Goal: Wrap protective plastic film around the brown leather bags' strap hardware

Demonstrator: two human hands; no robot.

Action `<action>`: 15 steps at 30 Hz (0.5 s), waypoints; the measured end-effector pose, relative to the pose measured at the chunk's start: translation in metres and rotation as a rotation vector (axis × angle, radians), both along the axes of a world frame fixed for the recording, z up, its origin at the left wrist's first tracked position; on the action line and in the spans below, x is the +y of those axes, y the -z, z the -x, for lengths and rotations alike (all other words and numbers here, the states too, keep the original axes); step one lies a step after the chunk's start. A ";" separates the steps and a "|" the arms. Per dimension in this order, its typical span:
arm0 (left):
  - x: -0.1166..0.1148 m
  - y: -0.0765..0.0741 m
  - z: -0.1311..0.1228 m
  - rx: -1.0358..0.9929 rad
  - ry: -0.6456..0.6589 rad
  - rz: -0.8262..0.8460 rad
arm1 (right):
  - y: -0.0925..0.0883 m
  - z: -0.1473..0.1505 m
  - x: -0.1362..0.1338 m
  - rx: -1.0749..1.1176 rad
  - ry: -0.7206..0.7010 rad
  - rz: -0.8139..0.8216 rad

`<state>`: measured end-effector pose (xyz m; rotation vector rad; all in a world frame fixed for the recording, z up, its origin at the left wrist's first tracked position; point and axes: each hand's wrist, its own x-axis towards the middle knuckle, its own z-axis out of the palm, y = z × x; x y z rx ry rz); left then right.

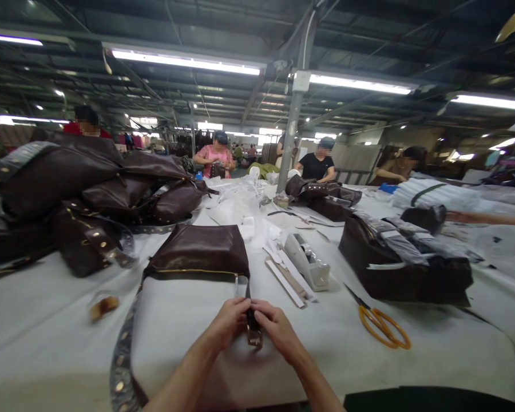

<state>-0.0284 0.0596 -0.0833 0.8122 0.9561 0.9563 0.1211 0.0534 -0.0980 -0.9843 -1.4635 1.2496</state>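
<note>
A dark brown leather bag point(201, 250) lies flat on the white table point(47, 309) in front of me, its gold zipper facing me. One strap end with a metal buckle point(254, 332) runs from the bag toward me. My left hand point(230, 321) and my right hand point(273, 327) both pinch this strap end, fingertips meeting at the buckle. A second, studded strap point(122, 349) curves down the left side of the bag to the table's near edge.
A heap of brown bags point(90, 194) fills the left. Orange-handled scissors point(381, 325), a tape dispenser point(309, 262), paper strips and a stack of wrapped bags point(405, 260) lie to the right. Several people work at the far end of the table.
</note>
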 end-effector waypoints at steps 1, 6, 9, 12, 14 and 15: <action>0.000 0.000 0.001 -0.004 0.010 0.005 | 0.002 0.003 -0.002 -0.023 0.017 -0.042; 0.000 0.002 0.006 -0.024 0.052 0.002 | 0.016 0.000 -0.009 0.116 0.144 0.094; 0.002 0.005 0.009 -0.073 0.075 0.001 | 0.022 -0.004 -0.012 0.229 0.150 0.204; 0.003 0.007 0.011 -0.097 0.082 0.002 | 0.026 -0.002 -0.015 0.204 0.142 0.127; 0.002 0.007 0.012 -0.091 0.095 0.029 | 0.028 0.001 -0.014 0.198 0.179 0.119; 0.001 0.007 0.011 -0.088 0.101 0.047 | 0.028 0.002 -0.012 0.205 0.198 0.152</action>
